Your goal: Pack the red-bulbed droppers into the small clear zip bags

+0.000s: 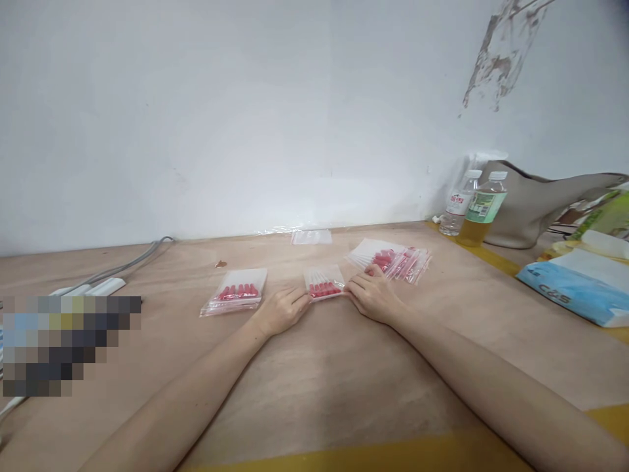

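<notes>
Between my two hands lies a small clear plastic bag (325,283) with several thin white sticks with red ends inside. My left hand (285,308) is closed on the bag's near left corner. My right hand (372,294) pinches its near right corner. Left of my left hand rests a stack of similar filled bags (236,290), red ends toward me. Beyond my right hand, more filled bags (393,258) lie fanned out and overlapping. A flat whitish plastic bag (311,236) is at the table's back edge. My fingertips are partly hidden.
Two bottles (482,206) and a grey-brown bag (523,203) stand at the back right. A blue tissue pack (570,292) lies at the right. Grey cables (130,262) run along the left, near a blurred-out patch. A white wall (221,131) closes the back.
</notes>
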Motion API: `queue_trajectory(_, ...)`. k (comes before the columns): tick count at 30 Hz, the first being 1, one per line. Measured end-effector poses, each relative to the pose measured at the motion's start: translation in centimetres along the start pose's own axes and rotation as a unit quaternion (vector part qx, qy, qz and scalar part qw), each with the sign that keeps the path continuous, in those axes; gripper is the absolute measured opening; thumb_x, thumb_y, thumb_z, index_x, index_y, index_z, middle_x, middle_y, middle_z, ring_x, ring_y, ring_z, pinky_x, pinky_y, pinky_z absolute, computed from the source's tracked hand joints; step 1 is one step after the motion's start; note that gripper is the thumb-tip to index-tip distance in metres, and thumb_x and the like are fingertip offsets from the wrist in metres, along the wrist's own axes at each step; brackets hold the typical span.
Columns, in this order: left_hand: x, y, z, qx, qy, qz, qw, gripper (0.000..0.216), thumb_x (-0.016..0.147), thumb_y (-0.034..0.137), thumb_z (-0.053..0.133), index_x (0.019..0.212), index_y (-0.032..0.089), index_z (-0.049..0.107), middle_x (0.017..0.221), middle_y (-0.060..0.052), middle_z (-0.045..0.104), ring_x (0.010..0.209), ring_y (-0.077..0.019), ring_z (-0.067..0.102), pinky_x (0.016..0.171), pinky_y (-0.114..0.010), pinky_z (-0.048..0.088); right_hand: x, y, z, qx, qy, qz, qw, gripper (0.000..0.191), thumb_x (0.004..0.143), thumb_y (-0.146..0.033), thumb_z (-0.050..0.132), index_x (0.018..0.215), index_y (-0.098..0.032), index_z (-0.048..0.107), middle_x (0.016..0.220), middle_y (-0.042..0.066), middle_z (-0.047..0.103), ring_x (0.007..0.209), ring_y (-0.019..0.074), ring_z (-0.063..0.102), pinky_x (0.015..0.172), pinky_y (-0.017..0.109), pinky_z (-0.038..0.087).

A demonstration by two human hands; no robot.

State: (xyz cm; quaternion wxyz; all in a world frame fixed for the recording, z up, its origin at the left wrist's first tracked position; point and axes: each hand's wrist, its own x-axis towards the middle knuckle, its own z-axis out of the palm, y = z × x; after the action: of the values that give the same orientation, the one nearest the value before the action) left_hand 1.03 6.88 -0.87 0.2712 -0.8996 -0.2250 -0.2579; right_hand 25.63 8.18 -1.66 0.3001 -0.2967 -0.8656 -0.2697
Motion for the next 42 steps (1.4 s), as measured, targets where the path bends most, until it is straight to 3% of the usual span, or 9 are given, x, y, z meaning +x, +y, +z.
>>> queue_trajectory(6, 0.2, 0.5, -0.4, -0.020, -0.017, -0.055, 0.998, 0.019, 0.087, 0.019, 0.040, 0.080, 0.016, 0.058, 0.075, -0.005, 0.062, 0.068, -0.0145, 0.059, 0.064, -0.026, 0.049, 0.0, 0.1, 0.0, -0.037, -0.012, 0.012, 0.999, 0.031, 0.087, -0.027, 0.040, 0.064, -0.014, 0.055, 0.062, 0.004, 0.056, 0.060, 0.0127, 0.045, 0.072, 0.032, 0.026)
queue_trajectory(12, 0.7, 1.3, -0.5, -0.121, -0.018, -0.174, 0.977, 0.043, 0.081, 0.032, 0.053, 0.121, 0.019, 0.045, 0.122, -0.009, 0.049, 0.107, -0.0206, 0.051, 0.088, -0.032, 0.045, 0.1, -1.1, -0.5, 0.041, 0.000, 0.013, 0.999, 0.028, 0.087, -0.029, 0.040, 0.068, -0.016, 0.056, 0.065, 0.002, 0.058, 0.063, 0.0121, 0.047, 0.078, 0.032, 0.027)
queue_trajectory(15, 0.5, 1.1, 0.1, -0.166, -0.024, -0.172, 0.971, 0.032, 0.085, 0.021, 0.045, 0.116, 0.024, 0.052, 0.121, -0.005, 0.052, 0.106, -0.0185, 0.053, 0.089, -0.033, 0.045, 0.2, -1.1, -1.2, 0.077, -0.031, 0.008, 0.996, 0.026, 0.085, -0.038, 0.042, 0.081, -0.018, 0.059, 0.080, 0.004, 0.062, 0.077, 0.0152, 0.051, 0.085, 0.034, 0.026)
queue_trajectory(18, 0.4, 0.4, 0.2, -0.174, 0.012, -0.183, 0.967, 0.036, 0.084, 0.012, 0.039, 0.113, 0.022, 0.055, 0.117, -0.006, 0.055, 0.105, -0.0173, 0.054, 0.090, -0.034, 0.045, -0.3, 0.2, -1.9, 0.012, -0.060, 0.107, 0.992, 0.034, 0.084, -0.043, 0.039, 0.096, -0.019, 0.058, 0.106, 0.009, 0.058, 0.101, 0.0220, 0.047, 0.094, 0.043, 0.019)
queue_trajectory(21, 0.5, -0.9, -1.1, -0.171, 0.047, -0.208, 0.962, 0.037, 0.083, 0.010, 0.036, 0.111, 0.020, 0.057, 0.115, -0.007, 0.056, 0.105, -0.0174, 0.054, 0.090, -0.034, 0.044, -1.3, 2.3, -2.0, -0.076, -0.087, 0.197, 0.973, 0.039, 0.085, -0.043, 0.033, 0.102, -0.019, 0.058, 0.120, 0.012, 0.050, 0.112, 0.0269, 0.039, 0.098, 0.052, 0.007)
queue_trajectory(26, -1.6, -3.9, -4.9, -0.124, 0.009, -0.229, 0.965, 0.033, 0.088, 0.021, 0.037, 0.114, 0.025, 0.055, 0.120, -0.003, 0.052, 0.105, -0.0186, 0.053, 0.090, -0.034, 0.043, -2.2, 4.1, -1.4, -0.031, -0.168, 0.195, 0.966, 0.042, 0.086, -0.046, 0.028, 0.103, -0.023, 0.059, 0.111, 0.007, 0.058, 0.111, 0.0253, 0.043, 0.099, 0.055, -0.008)
queue_trajectory(34, -9.0, -5.0, -7.7, 0.014, -0.085, -0.254, 0.963, 0.034, 0.088, 0.024, 0.032, 0.114, 0.027, 0.054, 0.122, -0.006, 0.051, 0.106, -0.0248, 0.052, 0.092, -0.046, 0.038, 0.0, 1.1, -0.8, 0.117, -0.180, 0.218, 0.952, 0.042, 0.078, -0.052, 0.044, 0.102, -0.019, 0.055, 0.098, 0.010, 0.062, 0.092, 0.0240, 0.055, 0.092, 0.047, 0.025)
queue_trajectory(38, -7.8, -1.6, -8.1, 0.126, -0.037, -0.279, 0.951, 0.044, 0.078, 0.028, 0.050, 0.121, 0.026, 0.047, 0.136, -0.009, 0.032, 0.124, -0.0380, 0.024, 0.097, -0.064, 0.009, 1.4, -1.7, -1.0, 0.226, -0.162, 0.191, 0.941, 0.047, 0.073, -0.050, 0.053, 0.106, -0.017, 0.050, 0.101, 0.011, 0.058, 0.092, 0.0225, 0.054, 0.079, 0.036, 0.039)
queue_trajectory(42, -4.0, 1.6, -6.6, 0.009, -0.033, -0.162, 0.986, 0.036, 0.076, 0.027, 0.053, 0.111, 0.023, 0.054, 0.129, -0.008, 0.041, 0.123, -0.0309, 0.031, 0.101, -0.051, 0.021, 2.0, -2.7, -1.2, 0.287, -0.074, 0.181, 0.938, 0.054, 0.075, -0.042, 0.054, 0.119, -0.015, 0.041, 0.115, 0.014, 0.051, 0.102, 0.0213, 0.049, 0.081, 0.033, 0.040)
